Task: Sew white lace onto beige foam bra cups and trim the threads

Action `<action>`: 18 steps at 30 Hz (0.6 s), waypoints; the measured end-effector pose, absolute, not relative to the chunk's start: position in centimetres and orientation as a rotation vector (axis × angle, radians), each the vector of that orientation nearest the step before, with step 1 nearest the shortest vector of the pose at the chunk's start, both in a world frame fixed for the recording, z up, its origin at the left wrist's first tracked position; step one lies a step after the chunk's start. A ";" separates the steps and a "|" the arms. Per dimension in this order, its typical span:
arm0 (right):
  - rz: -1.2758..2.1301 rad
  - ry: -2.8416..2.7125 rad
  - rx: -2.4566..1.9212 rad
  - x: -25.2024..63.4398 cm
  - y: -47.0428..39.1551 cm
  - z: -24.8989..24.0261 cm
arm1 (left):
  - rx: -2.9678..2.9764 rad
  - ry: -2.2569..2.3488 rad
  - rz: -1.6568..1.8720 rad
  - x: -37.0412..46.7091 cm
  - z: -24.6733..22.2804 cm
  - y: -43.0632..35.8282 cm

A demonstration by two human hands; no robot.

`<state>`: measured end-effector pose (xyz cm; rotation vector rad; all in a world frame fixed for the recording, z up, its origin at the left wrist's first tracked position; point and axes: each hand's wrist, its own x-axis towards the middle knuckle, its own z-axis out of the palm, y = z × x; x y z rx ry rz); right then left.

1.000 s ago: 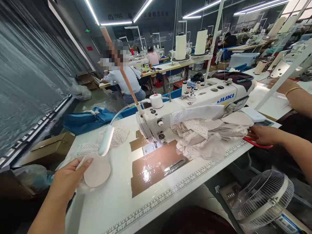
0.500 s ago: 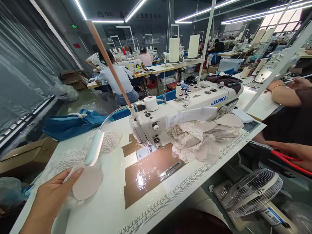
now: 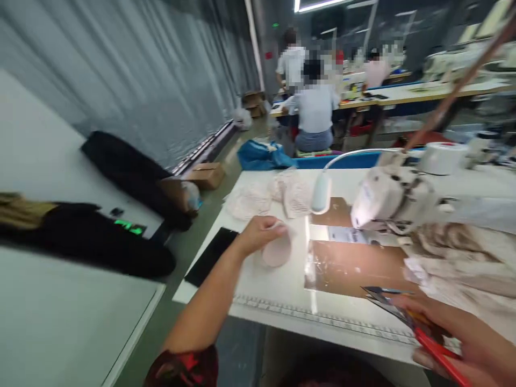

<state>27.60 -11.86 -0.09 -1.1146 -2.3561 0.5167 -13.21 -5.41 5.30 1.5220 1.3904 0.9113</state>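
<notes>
On the white sewing table (image 3: 282, 290), the head view showed the person's left hand (image 3: 258, 235) closed around a pale pink, rounded fabric cup piece (image 3: 277, 250), fingers curled over its top edge with the piece resting on the tabletop. The piece lay just left of a glossy brown patch (image 3: 355, 269) set into the table surface, under the glare of a white gooseneck lamp (image 3: 321, 192). Behind the hand, near the far edge of the table, sat a loose heap of white lace pieces (image 3: 266, 194). A flat black rectangular item (image 3: 212, 256) lay at the left edge of the table, beside the forearm.

At the lower right of the same view, the person's right hand (image 3: 463, 344) was clasped on a pair of red-handled scissors (image 3: 407, 312), the dark blades pointing left above the printed ruler strip (image 3: 322, 317) along the near table edge. The blades appeared slightly parted, though motion blur made this uncertain.

The white sewing machine (image 3: 395, 201) stood to the right of the lamp, its head blurred. A pile of cream lace and fabric pieces (image 3: 455, 263) lay under its arm, well apart from the left hand. Other people sat at tables in the background; a cardboard box (image 3: 205, 174) and a blue bag (image 3: 260, 156) lay on the floor beyond.
</notes>
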 end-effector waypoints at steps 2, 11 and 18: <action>0.687 -2.462 -0.946 22.7 -9.8 1.6 | 1.486 1.270 0.911 -12.9 5.1 -6.5; 0.475 -2.489 -0.909 14.9 -7.1 2.6 | 1.165 0.969 0.891 -11.9 1.7 -8.9; 0.403 -2.550 -0.886 14.9 -6.7 1.5 | 1.076 0.958 0.878 -11.8 0.8 -8.5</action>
